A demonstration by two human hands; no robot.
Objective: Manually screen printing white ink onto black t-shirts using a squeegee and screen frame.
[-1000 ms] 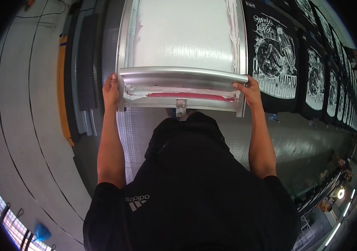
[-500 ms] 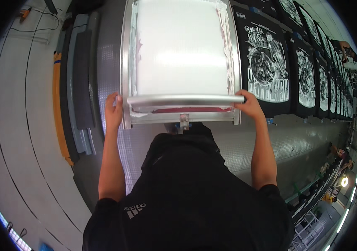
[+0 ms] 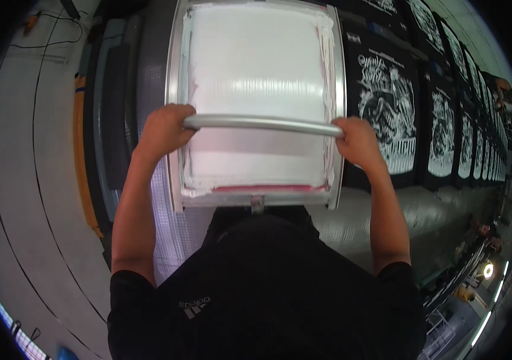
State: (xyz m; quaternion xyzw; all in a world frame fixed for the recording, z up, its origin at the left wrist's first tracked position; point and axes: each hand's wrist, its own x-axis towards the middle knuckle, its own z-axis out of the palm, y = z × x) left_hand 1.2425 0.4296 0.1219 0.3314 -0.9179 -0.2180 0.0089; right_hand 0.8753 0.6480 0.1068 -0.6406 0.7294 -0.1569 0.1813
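A silver squeegee spans the width of a screen-printing frame, which has a metal rim and a white mesh inside. My left hand is closed round the squeegee's left end, above the left rail. Its right end sits in my right hand, whose fingers curl over it beside the right rail. White ink is smeared along the mesh borders. A dark red strip shows by the near edge. Whether the blade touches the mesh cannot be told.
Black printed shirts with white artwork lie in rows on the right, beyond the frame. Grey and dark rolls or strips and an orange strip run along the left. Other people are far off at the right.
My left hand has gone from the frame's left rail to the squeegee's left end. The squeegee now stands farther from the frame's near edge, with both hands on it.
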